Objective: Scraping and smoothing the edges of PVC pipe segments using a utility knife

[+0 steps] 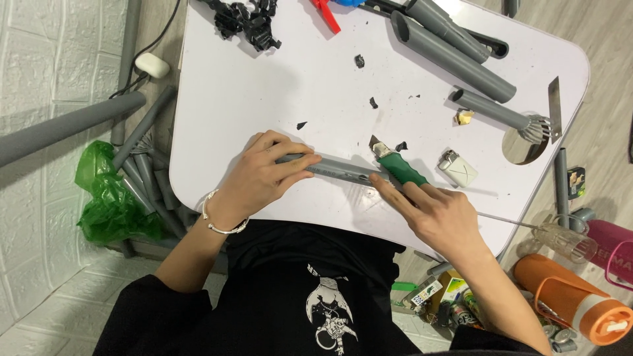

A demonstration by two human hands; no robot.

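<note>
A thin grey plastic pipe lies across the near part of the white table. My left hand presses down on the pipe's left end and grips it. My right hand holds a green-handled utility knife, its blade tip by the pipe's upper side and my index finger stretched along the pipe. A silver bracelet circles my left wrist.
Wider grey pipes lie at the far right beside a pipe with a slit, flared end. A white lighter, loose blade and black shavings are on the table. Pipes, a green bag and an orange bottle sit on the floor.
</note>
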